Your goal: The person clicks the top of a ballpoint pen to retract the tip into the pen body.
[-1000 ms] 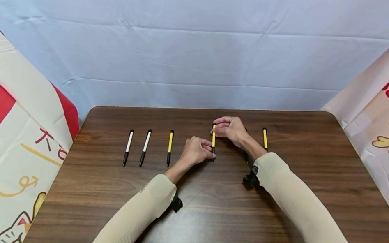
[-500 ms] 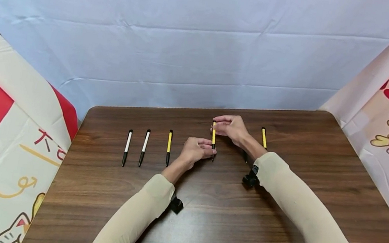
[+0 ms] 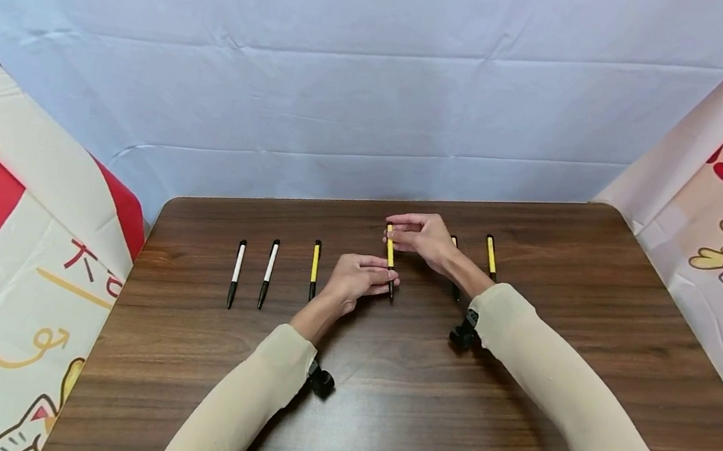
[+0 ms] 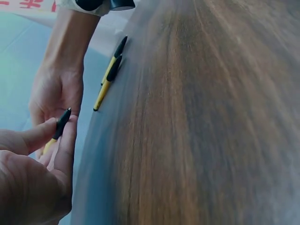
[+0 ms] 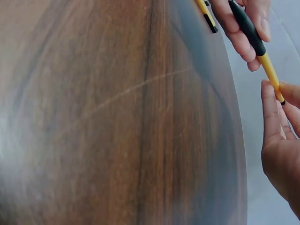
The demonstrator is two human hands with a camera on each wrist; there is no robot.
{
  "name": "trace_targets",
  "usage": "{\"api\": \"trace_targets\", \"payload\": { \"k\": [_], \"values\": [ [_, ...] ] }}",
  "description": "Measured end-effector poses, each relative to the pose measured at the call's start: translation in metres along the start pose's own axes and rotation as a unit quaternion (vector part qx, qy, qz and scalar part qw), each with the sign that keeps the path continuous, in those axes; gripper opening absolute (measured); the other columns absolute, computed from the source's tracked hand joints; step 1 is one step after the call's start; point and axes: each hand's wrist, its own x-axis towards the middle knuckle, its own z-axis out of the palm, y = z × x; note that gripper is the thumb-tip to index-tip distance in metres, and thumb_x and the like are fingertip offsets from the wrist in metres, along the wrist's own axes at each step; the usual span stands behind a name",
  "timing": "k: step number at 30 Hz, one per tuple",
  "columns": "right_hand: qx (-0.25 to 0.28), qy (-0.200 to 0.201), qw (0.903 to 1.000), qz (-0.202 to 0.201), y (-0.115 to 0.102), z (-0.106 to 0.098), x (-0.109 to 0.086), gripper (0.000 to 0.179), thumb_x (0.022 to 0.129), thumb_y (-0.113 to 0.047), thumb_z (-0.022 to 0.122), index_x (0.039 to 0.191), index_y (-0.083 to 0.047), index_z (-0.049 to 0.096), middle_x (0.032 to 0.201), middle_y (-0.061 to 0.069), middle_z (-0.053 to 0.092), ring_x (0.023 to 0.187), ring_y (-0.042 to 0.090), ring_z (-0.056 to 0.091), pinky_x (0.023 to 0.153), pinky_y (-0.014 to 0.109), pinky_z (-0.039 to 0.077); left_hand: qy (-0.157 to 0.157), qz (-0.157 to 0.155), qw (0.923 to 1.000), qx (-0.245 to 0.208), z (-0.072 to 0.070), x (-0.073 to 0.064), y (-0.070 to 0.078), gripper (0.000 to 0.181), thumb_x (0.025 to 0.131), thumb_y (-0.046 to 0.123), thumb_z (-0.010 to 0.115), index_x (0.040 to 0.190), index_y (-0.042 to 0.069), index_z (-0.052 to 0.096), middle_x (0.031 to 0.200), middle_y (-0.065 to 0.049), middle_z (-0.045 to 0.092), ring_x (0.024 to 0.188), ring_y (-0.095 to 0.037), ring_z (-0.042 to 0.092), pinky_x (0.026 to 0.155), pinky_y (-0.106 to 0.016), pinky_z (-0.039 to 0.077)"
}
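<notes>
A yellow pen with a black grip [image 3: 390, 251] is held between both hands above the far part of the table, its black tip toward me. My left hand [image 3: 354, 280] pinches the black grip end between thumb and fingers. At the far end, the thumb and fingers of my right hand [image 3: 427, 239] pinch the yellow barrel near its black cap. In the right wrist view the same pen [image 5: 265, 63] spans both hands. Another yellow pen [image 3: 315, 261] lies just left of my left hand. One more pen [image 3: 456, 293] is partly hidden under my right wrist.
Two white pens with black grips, one outermost [image 3: 237, 273] and one beside it [image 3: 268, 272], lie at the left of the brown wooden table [image 3: 390, 414]. A yellow pen [image 3: 491, 254] lies beyond my right forearm. A pale cloth [image 3: 351, 101] hangs behind the table.
Both hands have shifted slightly left with the pen between them. The pen's far end now leans more to the left. The pens on the table have stayed in place.
</notes>
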Motion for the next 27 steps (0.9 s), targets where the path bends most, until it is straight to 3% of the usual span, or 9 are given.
{"api": "trace_targets", "payload": {
  "k": [4, 9, 13, 19, 24, 27],
  "values": [
    [-0.001, -0.011, 0.9998, -0.014, -0.001, 0.004, -0.001, 0.044, 0.098, 0.006, 0.071, 0.139, 0.014, 0.06, 0.107, 0.016, 0.079, 0.095, 0.02, 0.079, 0.094, 0.048, 0.06, 0.001, -0.003, 1.0, -0.004, -0.004, -0.005, 0.003, 0.031, 0.097, -0.007, 0.071, 0.127, -0.015, 0.066, 0.109, -0.024, 0.078, 0.091, -0.022, 0.08, 0.083, -0.032, 0.065],
    [-0.001, -0.013, 0.9998, -0.017, -0.003, 0.008, -0.001, 0.042, 0.099, 0.007, 0.07, 0.138, 0.015, 0.06, 0.105, 0.013, 0.079, 0.095, 0.021, 0.079, 0.096, 0.051, 0.059, 0.001, -0.004, 1.0, -0.005, -0.006, -0.008, 0.006, 0.032, 0.097, -0.008, 0.071, 0.127, -0.017, 0.065, 0.107, -0.024, 0.078, 0.088, -0.02, 0.079, 0.083, -0.032, 0.065],
    [-0.005, -0.01, 0.9998, -0.014, -0.004, 0.01, 0.0, 0.041, 0.099, 0.007, 0.07, 0.138, 0.015, 0.06, 0.105, 0.014, 0.079, 0.093, 0.02, 0.079, 0.095, 0.05, 0.06, 0.001, -0.005, 1.0, -0.004, -0.007, -0.01, 0.008, 0.032, 0.097, -0.008, 0.071, 0.127, -0.018, 0.064, 0.106, -0.023, 0.078, 0.089, -0.021, 0.079, 0.083, -0.032, 0.065],
    [-0.004, -0.011, 0.9998, -0.015, -0.005, 0.014, 0.0, 0.04, 0.099, 0.007, 0.069, 0.137, 0.015, 0.061, 0.113, 0.025, 0.076, 0.098, 0.026, 0.078, 0.093, 0.044, 0.062, 0.006, -0.006, 1.0, -0.001, -0.008, -0.011, 0.01, 0.029, 0.097, -0.009, 0.071, 0.124, -0.017, 0.066, 0.101, -0.02, 0.079, 0.097, -0.029, 0.079, 0.083, -0.033, 0.065],
    [0.001, -0.012, 0.9998, -0.013, -0.003, 0.017, 0.001, 0.038, 0.099, 0.007, 0.068, 0.136, 0.015, 0.062, 0.108, 0.02, 0.078, 0.096, 0.023, 0.078, 0.088, 0.038, 0.064, 0.008, -0.008, 0.9999, 0.005, -0.01, -0.012, 0.009, 0.028, 0.096, -0.009, 0.071, 0.122, -0.017, 0.066, 0.095, -0.016, 0.078, 0.087, -0.022, 0.079, 0.082, -0.033, 0.065],
    [0.012, -0.01, 0.9998, -0.011, -0.002, 0.018, 0.001, 0.038, 0.099, 0.007, 0.07, 0.135, 0.015, 0.063, 0.105, 0.018, 0.079, 0.095, 0.022, 0.078, 0.089, 0.041, 0.064, 0.005, -0.007, 0.9999, 0.006, -0.012, -0.012, 0.009, 0.027, 0.096, -0.009, 0.072, 0.122, -0.017, 0.066, 0.094, -0.015, 0.078, 0.084, -0.02, 0.078, 0.082, -0.033, 0.065]
  ]
}}
